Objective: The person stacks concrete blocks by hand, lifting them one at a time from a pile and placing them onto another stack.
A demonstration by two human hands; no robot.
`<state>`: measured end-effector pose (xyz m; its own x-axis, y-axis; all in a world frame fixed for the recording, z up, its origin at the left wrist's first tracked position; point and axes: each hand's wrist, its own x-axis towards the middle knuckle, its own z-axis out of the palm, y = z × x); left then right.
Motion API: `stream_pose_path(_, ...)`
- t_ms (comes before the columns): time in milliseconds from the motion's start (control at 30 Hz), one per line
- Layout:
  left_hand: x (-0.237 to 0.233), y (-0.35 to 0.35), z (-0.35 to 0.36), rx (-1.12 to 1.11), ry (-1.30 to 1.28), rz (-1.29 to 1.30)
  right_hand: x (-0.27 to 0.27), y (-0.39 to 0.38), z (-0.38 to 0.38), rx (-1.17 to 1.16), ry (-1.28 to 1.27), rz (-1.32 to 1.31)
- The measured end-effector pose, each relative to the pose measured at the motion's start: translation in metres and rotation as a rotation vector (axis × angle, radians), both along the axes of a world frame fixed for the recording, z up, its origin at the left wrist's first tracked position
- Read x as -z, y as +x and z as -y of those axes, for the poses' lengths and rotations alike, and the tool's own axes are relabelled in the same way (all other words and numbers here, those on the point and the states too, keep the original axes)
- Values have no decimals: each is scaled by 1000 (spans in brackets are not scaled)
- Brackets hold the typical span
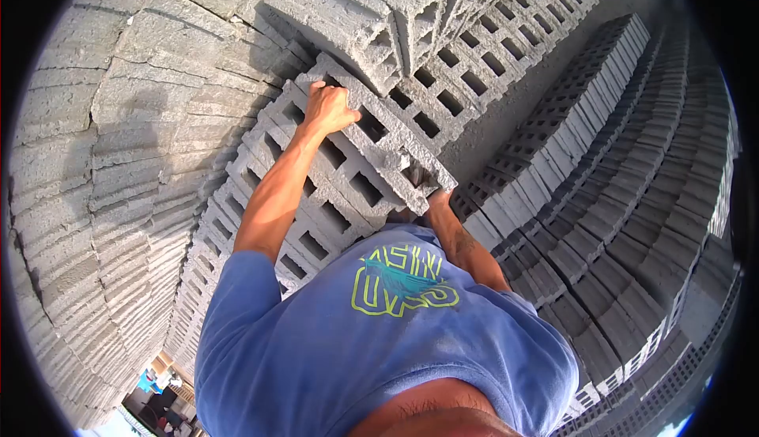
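A grey hollow concrete block [387, 146] lies slantwise in front of my chest, its row of rectangular holes facing up. My left hand [326, 108] is closed on its far end, with fingers hooked over the edge into a hole and the thumb against the web. At the near right end, my right hand [439, 197] grips the block from below and the side; its fingertips show dimly inside the last hole, and the rest is mostly hidden. Beneath and to the left of the block runs a row of similar blocks [312, 214], holes upward.
A tall wall of stacked blocks [142, 121] rises close on my left. Tilted blocks [348, 22] rest ahead on another hollow row [494, 46]. Further long stacks [569, 121] stand to the right, with a narrow strip of ground [498, 133] between.
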<state>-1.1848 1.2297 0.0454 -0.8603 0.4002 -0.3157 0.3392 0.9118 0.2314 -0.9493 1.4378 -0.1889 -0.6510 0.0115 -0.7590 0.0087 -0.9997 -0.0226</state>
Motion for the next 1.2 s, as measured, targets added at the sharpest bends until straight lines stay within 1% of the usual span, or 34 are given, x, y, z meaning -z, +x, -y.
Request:
stream_pose_path(33, 4, -7, 5, 15, -20, -22, 53, -4, 5, -45, 200, 188)
stream_pose_path(100, 9, -11, 9, 5, -77, 24, 56, -20, 14, -152, 222, 185)
stream_pose_path(133, 15, -11, 11, -25, -90, -4, 57, -23, 17, -236, 282, 191)
stream_pose_path(167, 17, -15, 12, -52, -100, -36, 55, -24, 18, -231, 276, 194)
stream_pose_path(200, 16, -18, 13, -51, -101, -29, 18, -29, 13, -298, 225, 237)
stream_pose_path(233, 13, -15, 13, -61, -100, 1, -6, -26, 7, -374, 177, 287)
stream_pose_path(300, 21, -3, 16, -83, -81, 41, -16, -35, -23, -519, 374, 360)
stream_pose_path(333, 34, 7, 25, -66, 68, -137, -90, -65, -24, -252, 450, 465)
stream_pose_path(367, 39, 11, 32, -51, 213, -327, -52, -66, -48, -276, 880, 510)
stream_pose_path(400, 33, 20, 37, -64, 370, -367, -75, -82, -69, -418, 1187, 423)
stream_pose_path(433, 29, 34, 42, -76, 378, -372, -108, -104, -75, -394, 1245, 223)
stream_pose_path(467, 23, 48, 46, -179, 413, -436, -154, -128, -73, -482, 1205, 27)
stream_pose_path(500, 18, 62, 48, -280, 450, -500, -183, -148, -70, -571, 1143, -175)
stream_pose_path(533, 18, 77, 49, -333, 536, -482, -215, -167, -57, -659, 1172, -326)
stream_pose_path(567, 1, 93, 40, -383, 556, -393, -253, -183, -39, -706, 1187, -445)
stream_pose_path(633, -7, 114, 10, -234, 624, -240, -269, -210, -14, -772, 1240, -523)
stream_pose_path(667, -14, 124, -11, -189, 555, -235, -269, -221, -5, -824, 1212, -477)
stream_pose_path(700, -19, 131, -30, -143, 481, -231, -269, -228, 3, -826, 1222, -488)
stream_pose_path(733, -6, 139, -41, -103, 440, -250, -268, -233, 10, -860, 1156, -453)
stream_pose_path(767, 15, 145, -50, -151, 464, -330, -265, -234, 14, -893, 1088, -412)
stream_pose_path(833, 27, 147, -53, -182, 574, -392, -263, -242, 15, -894, 1151, -426)
stream_pose_path(933, 18, 149, -53, -111, 575, -391, -273, -237, 25, -814, 1280, -370)
stream_pose_path(967, 19, 151, -56, -112, 576, -396, -274, -241, 26, -814, 1283, -375)
stream_pose_path(1033, 20, 154, -64, -59, 565, -380, -277, -253, 31, -806, 1193, -472)
stream_pose_path(1067, 21, 160, -72, -46, 464, -334, -298, -245, 33, -809, 1202, -419)
stream_pose_path(1100, 21, 164, -77, -45, 454, -337, -297, -250, 37, -806, 1193, -427)
stream_pose_path(1167, 15, 170, -81, -54, 329, -360, -301, -260, 45, -790, 1133, -319)
stream_pose_path(1200, 8, 169, -79, -118, 251, -326, -304, -261, 46, -768, 1018, -386)
